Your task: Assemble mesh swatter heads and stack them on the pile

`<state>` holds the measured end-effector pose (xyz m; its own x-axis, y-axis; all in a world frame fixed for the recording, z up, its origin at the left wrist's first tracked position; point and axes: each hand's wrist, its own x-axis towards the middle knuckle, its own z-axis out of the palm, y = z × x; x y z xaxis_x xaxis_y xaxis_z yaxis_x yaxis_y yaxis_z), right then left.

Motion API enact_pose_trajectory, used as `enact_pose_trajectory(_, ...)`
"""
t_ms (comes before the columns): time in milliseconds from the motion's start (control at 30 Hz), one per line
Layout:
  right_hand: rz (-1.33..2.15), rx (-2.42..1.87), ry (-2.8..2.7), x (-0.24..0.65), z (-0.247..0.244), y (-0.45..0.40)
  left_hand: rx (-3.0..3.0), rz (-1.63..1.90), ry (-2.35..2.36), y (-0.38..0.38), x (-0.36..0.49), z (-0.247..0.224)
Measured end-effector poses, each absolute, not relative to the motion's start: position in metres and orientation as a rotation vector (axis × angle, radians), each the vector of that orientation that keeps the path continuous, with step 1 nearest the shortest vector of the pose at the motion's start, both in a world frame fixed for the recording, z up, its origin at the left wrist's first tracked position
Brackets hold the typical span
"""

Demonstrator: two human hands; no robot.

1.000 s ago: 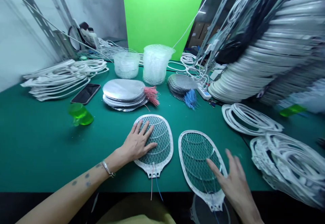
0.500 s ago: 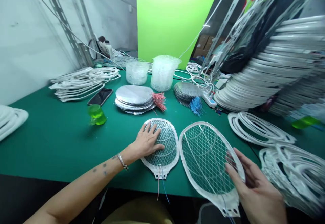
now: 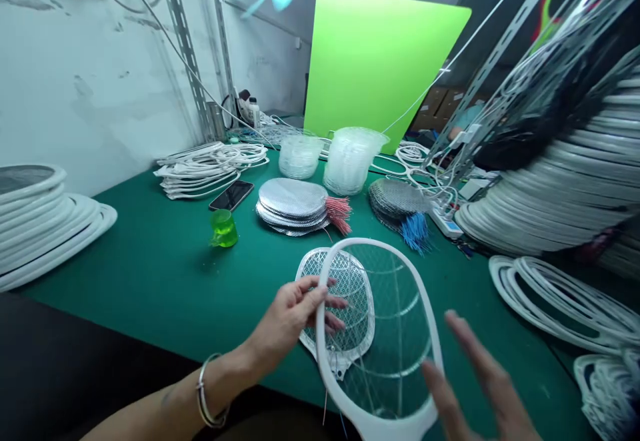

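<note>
One bug-zapper racket frame [image 3: 393,334], a white plastic rim around fine wire mesh, is held up off the green bench mat [image 3: 150,281], over the mat's near part. Left hand [image 3: 293,321]: closed on the frame's left rim, its fingers [image 3: 335,302] crossing onto the mesh side. Right hand [image 3: 480,394]: open, fingers spread, just beside the lower right rim; contact cannot be confirmed from this view. Long axis of the frame runs roughly away from the person, with the rounded head far and the handle end near, cut off by the lower edge of view. Exact tilt cannot be read. Left hand sits at mid-length on the left side; right hand is lower along that axis, closer to the handle end.

Beneath and partly behind the held frame, a second racket [image 3: 311,271] lies on the mat, its handle end toward the person, with red and blue leads [image 3: 326,409] trailing off it. Farther out are a stack of mesh discs with pink wires [image 3: 293,198], a stack with blue wires [image 3: 397,201], a green cup [image 3: 223,229] and a phone [image 3: 231,194]. Piled white frames [image 3: 560,301] stand to the right.
</note>
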<state>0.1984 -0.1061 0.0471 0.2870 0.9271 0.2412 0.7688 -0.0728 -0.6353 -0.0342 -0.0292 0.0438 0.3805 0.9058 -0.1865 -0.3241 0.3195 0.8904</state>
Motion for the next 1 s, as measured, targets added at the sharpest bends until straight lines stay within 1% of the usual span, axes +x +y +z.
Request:
enact_pose_trajectory(33, 0.388, -1.951, -1.349, 0.205, 0.040, -0.094, 0.898, 0.932, 0.821, -0.025, -0.042, 0.040)
enact_pose_trajectory(67, 0.569, -1.972, -1.225, 0.209, 0.033, -0.081, 0.906, 0.926, 0.846, -0.021, -0.049, 0.035)
enact_pose_trajectory(133, 0.983, -1.873, -1.086, 0.209, 0.018, -0.058, 0.913, 0.901, 0.903, -0.014, -0.058, 0.026)
enact_pose_trajectory(167, 1.118, -1.798, -1.047, 0.205, 0.011, -0.048, 0.909, 0.895, 0.945, -0.011, -0.060, 0.021)
enact_pose_trajectory(200, 1.183, -1.747, -1.014, 0.201, 0.005, -0.041, 0.904, 0.891, 0.993, -0.009, -0.060, 0.017)
enact_pose_trajectory(367, 1.147, -1.729, -0.983, 0.195, -0.013, -0.020, 1.004, 0.932, 1.274, 0.005, -0.056, -0.006)
enact_pose_trajectory(567, 0.841, -1.946, -1.368, 0.202, -0.019, -0.017, 1.134, 0.934, 1.499, 0.016, -0.059, -0.032)
enact_pose_trajectory(800, 0.636, -2.074, -1.515, 0.196, -0.011, -0.022, 1.415, 0.772, 1.839, 0.015, -0.057, -0.022)
enact_pose_trajectory(1000, 0.603, -2.146, -1.540, 0.196, -0.017, -0.019, 1.553, 0.666, 2.012, 0.015, -0.050, -0.016)
